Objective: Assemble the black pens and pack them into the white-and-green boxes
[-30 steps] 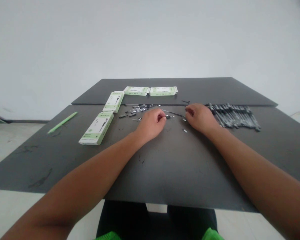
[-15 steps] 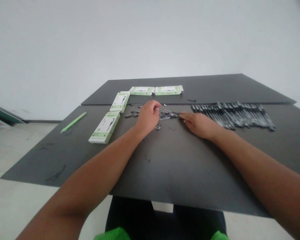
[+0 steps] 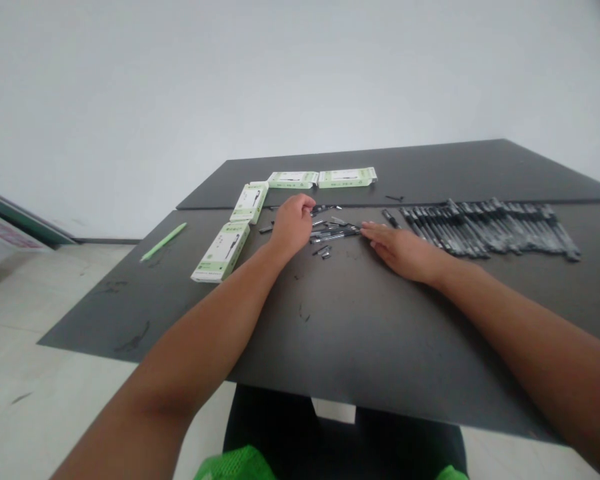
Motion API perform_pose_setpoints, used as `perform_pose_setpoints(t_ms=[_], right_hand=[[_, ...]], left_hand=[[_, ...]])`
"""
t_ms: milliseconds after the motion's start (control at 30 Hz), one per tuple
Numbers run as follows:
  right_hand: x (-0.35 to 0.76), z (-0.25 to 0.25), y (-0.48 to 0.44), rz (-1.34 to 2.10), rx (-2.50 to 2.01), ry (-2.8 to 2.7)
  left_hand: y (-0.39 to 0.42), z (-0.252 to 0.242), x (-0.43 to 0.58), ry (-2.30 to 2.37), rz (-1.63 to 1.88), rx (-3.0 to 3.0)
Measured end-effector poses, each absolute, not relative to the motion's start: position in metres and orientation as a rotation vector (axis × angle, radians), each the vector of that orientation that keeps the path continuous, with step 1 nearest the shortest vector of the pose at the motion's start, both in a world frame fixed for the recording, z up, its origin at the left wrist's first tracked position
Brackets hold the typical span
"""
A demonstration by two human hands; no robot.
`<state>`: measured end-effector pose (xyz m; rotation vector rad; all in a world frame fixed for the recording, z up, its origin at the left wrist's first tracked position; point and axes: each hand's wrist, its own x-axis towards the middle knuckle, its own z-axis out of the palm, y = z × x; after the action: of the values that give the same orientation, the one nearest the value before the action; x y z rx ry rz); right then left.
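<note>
Pen parts (image 3: pixel 335 235) are lying in a loose cluster on the dark table (image 3: pixel 360 320), between the hands. The right hand (image 3: pixel 403 250), curled a second ago, is now stretching out nearly flat, palm down, its fingertips pointing at the cluster's right ends; it is gripping nothing visible, and I cannot tell whether it is touching them. The left hand (image 3: pixel 293 225) is curling its fingers at the cluster's left side; whether it is pinching a piece I cannot tell. Small pieces (image 3: pixel 326 253) are now sitting just in front of the cluster, and none is lying apart by the right hand as one was, so the parts are apparently being drawn together. The row of pens (image 3: pixel 490 230) is staying to the right.
</note>
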<state>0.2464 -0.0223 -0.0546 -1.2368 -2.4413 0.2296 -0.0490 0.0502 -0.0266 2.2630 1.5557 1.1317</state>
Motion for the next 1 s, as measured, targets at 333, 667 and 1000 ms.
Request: perform_pose_setpoints(t_ms=[333,667,1000], right_hand=[[0.245,-0.049,-0.025,0.272,-1.264,-2.354],[0.245,-0.049,-0.025,0.272,-1.303,-2.258],[0.251,-0.056,-0.017,0.216,-1.489,-2.140]], left_hand=[[0.047,-0.019,-0.053,1.360,0.815,2.467],[0.036,-0.013,-0.047,1.046,0.473,2.786],[0.039,-0.016,-0.049,1.038,0.403,2.830]])
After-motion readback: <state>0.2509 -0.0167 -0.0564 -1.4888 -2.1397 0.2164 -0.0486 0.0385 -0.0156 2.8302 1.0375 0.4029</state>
